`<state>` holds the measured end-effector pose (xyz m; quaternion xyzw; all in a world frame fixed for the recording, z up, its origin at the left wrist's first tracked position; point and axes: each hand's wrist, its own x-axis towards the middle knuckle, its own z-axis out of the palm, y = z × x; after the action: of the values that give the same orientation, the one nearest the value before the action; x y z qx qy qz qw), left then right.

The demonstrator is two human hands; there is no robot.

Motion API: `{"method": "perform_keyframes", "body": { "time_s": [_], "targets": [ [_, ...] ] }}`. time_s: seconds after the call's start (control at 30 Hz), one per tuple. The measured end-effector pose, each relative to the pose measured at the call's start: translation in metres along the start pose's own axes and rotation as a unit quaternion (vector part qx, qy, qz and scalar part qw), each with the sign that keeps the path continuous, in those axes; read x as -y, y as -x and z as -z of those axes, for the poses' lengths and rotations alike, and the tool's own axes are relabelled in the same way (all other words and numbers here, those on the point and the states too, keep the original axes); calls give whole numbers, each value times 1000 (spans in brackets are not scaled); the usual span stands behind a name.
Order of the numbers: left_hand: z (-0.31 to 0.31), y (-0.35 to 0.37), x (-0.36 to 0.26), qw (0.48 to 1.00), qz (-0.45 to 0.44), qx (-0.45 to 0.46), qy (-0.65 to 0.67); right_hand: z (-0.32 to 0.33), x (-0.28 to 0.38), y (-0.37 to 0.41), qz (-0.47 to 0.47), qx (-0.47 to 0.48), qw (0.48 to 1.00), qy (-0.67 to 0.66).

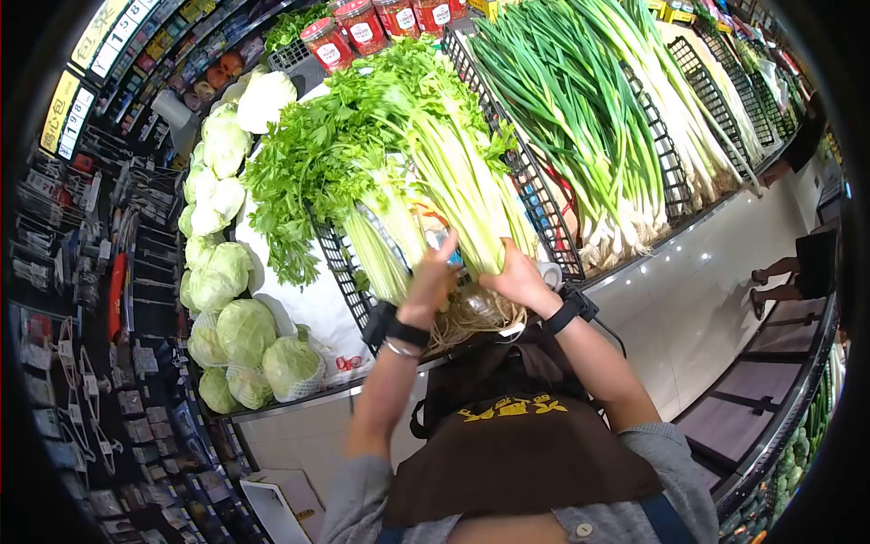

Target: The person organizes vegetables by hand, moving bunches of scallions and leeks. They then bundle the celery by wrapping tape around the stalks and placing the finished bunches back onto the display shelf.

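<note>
Leafy celery fills a black crate in the middle of the display, its stalks pointing toward me and its roots at the front edge. My right hand is closed around the lower stalks of a celery bunch. My left hand is beside the stalk bases to the left, blurred, with a finger raised; what it holds, if anything, cannot be made out. Both wrists wear black bands. Below the hands, pale roots and something in clear wrap show.
Cabbages line the left side. Green onions lie in black crates to the right. Red-lidded jars stand behind the celery. Packaged goods hang at far left. A person's legs show in the aisle at right.
</note>
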<state>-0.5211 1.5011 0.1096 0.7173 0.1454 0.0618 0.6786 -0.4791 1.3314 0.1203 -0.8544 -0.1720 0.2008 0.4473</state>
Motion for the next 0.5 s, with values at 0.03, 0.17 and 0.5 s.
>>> {"method": "perform_keyframes", "body": {
  "time_s": [0.03,0.17,0.5],
  "targets": [
    [-17,13,-12,931,284,-7,231,-4,3,3,-16,8,1000,26],
    [-22,7,19,926,258,83,263,2,37,14,-25,92,988,122],
    [-12,22,11,926,240,-12,291,30,-1,-4,96,134,986,-3]
  ]
}}
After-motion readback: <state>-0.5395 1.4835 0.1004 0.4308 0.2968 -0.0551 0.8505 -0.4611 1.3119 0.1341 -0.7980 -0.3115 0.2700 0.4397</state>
